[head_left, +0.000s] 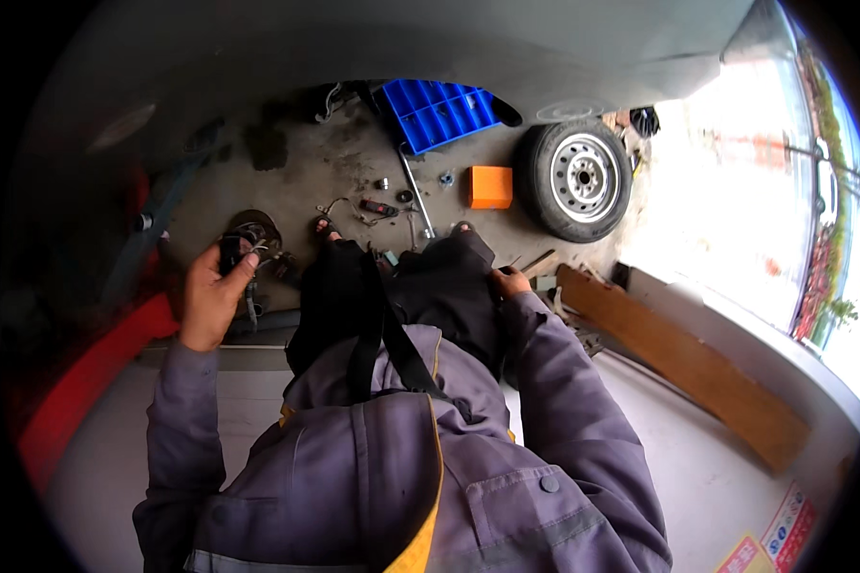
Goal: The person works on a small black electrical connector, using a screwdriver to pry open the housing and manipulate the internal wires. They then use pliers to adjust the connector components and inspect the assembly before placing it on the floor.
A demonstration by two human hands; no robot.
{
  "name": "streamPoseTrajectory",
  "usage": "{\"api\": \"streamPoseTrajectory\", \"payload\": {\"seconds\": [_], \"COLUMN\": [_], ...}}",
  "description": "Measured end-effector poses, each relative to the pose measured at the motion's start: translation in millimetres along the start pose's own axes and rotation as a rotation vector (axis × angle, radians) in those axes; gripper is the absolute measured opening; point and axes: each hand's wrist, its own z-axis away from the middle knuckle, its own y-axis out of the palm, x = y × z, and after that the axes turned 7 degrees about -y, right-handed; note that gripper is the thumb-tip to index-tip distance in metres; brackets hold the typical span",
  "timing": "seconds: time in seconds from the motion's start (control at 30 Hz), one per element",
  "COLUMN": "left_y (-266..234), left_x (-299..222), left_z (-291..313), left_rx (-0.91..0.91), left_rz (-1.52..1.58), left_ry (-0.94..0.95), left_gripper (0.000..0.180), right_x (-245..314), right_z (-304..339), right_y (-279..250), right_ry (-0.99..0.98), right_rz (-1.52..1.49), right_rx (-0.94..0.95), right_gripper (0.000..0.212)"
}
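My left hand [215,296] is raised at the left, its thumb and fingers closed on a small dark part [230,250] with a metallic-looking edge. Its exact kind does not show. Just beyond that hand sits a round, rusty-looking disc [269,226], partly covered by the hand and the part. My right hand [511,282] rests against my right knee with its fingers curled. Whatever is inside that grip, if anything, is hidden. Between my feet and the blue tray [440,116] lie a long metal bar [416,191], a red-and-black tool [379,207] and a silver socket [382,183].
A grey vehicle body [401,38] hangs over the far side. At the right stand a wheel with tyre [583,181] and an orange box [490,187]. A brown plank [683,363] leans at the lower right. Red metalwork [96,372] borders the left.
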Motion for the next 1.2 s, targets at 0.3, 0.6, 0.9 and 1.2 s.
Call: {"api": "streamPoseTrajectory", "payload": {"seconds": [0.3,0.6,0.9,1.2], "left_y": [97,147,124,115], "left_x": [-39,-51,-32,-52], "left_z": [-26,-26,-114,-131], "left_rx": [0.399,0.504,0.603,0.85], "left_rz": [-0.266,-0.359,-0.094,0.033], "left_ry": [-0.018,-0.158,-0.274,-0.368], "left_gripper": [0.008,0.009,0.014,0.02], "right_x": [-96,-208,-8,241], "right_z": [64,55,121,186], "right_y": [5,4,25,108], "right_ry": [0.004,0.187,-0.043,-0.456], "right_rz": [-0.28,-0.654,-1.002,-0.845], "right_rx": [-0.28,-0.215,-0.387,-0.128], "right_gripper": [0.027,0.019,0.022,0.029]}}
